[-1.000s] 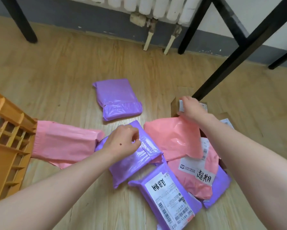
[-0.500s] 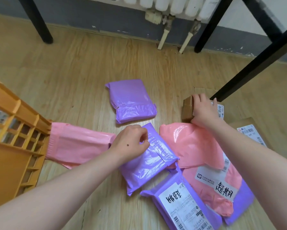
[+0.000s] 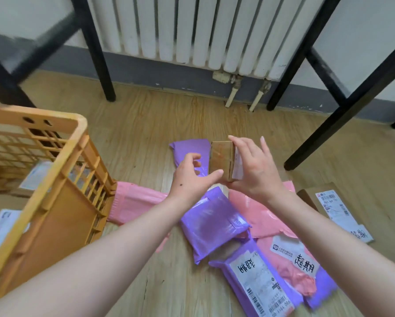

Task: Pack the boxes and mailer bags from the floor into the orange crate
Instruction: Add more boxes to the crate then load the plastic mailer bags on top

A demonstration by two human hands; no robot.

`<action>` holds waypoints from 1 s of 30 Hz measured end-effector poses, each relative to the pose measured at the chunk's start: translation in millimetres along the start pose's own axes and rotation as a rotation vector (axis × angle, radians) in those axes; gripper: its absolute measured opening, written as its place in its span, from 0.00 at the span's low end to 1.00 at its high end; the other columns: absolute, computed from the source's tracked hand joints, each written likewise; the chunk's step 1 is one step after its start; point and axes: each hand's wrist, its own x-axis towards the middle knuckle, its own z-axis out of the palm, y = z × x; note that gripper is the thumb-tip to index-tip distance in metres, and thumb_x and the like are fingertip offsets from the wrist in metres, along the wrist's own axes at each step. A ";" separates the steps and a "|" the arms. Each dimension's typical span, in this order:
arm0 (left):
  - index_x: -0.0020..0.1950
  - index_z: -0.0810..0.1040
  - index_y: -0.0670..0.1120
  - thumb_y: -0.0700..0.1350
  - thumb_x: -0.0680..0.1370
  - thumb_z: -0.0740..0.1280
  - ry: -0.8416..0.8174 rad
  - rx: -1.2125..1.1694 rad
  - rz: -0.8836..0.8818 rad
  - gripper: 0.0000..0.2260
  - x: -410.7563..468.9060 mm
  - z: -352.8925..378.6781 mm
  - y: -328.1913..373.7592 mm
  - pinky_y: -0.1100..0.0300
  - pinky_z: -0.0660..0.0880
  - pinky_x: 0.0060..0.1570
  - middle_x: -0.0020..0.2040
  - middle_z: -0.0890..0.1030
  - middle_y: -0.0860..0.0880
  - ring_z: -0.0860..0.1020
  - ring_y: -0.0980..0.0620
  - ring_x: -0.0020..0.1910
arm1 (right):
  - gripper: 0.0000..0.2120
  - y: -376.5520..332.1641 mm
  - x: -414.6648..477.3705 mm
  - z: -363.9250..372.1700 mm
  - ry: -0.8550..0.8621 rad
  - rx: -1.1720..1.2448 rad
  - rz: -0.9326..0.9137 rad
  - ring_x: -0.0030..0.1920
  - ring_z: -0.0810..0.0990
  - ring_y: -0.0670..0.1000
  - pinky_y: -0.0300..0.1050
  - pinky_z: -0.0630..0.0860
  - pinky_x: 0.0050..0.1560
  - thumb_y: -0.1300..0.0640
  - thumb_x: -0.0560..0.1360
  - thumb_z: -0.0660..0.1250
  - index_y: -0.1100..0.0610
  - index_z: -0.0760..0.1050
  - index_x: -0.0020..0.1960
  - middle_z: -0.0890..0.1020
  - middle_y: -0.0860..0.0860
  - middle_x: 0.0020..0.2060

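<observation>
My right hand grips a small brown cardboard box by its right side, lifted above the floor. My left hand is just left of it with loosely curled fingers, its thumb tip touching the box's lower edge. The orange crate stands at the left, with labelled parcels inside. On the floor lie purple mailer bags, one of them behind the box and one labelled. Among them are pink mailer bags. A flat cardboard box lies at the right.
Black metal table legs slant down to the floor at the right, and others stand behind the crate. A white radiator with pipes hangs on the far wall. Bare wooden floor lies between the crate and the wall.
My right hand has lifted the small cardboard box off the floor and carried it left. My left hand let go of the purple mailer bag and rose to the box. The view tilted up.
</observation>
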 end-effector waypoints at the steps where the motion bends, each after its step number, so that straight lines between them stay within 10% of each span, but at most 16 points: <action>1: 0.65 0.70 0.46 0.51 0.69 0.76 0.012 -0.002 0.012 0.29 -5.1 -9.2 6.7 0.58 0.74 0.54 0.56 0.76 0.48 0.75 0.51 0.51 | 0.49 -12.7 2.1 -8.1 0.002 -0.005 -0.020 0.62 0.75 0.54 0.64 0.55 0.72 0.42 0.57 0.79 0.59 0.65 0.71 0.75 0.54 0.61; 8: 0.54 0.72 0.47 0.48 0.66 0.78 0.101 0.070 0.136 0.22 -58.3 -69.6 65.0 0.68 0.71 0.41 0.48 0.79 0.51 0.77 0.55 0.44 | 0.52 -95.3 12.7 -80.0 -0.048 -0.037 -0.113 0.61 0.76 0.54 0.62 0.55 0.72 0.32 0.56 0.73 0.59 0.66 0.72 0.76 0.54 0.61; 30: 0.62 0.70 0.55 0.37 0.70 0.73 -0.103 0.388 -0.016 0.26 -137.9 -422.9 116.2 0.56 0.77 0.53 0.56 0.76 0.53 0.75 0.51 0.57 | 0.30 -340.2 116.5 -153.1 -0.482 0.297 -0.207 0.57 0.77 0.48 0.45 0.76 0.59 0.52 0.72 0.73 0.49 0.67 0.71 0.77 0.48 0.59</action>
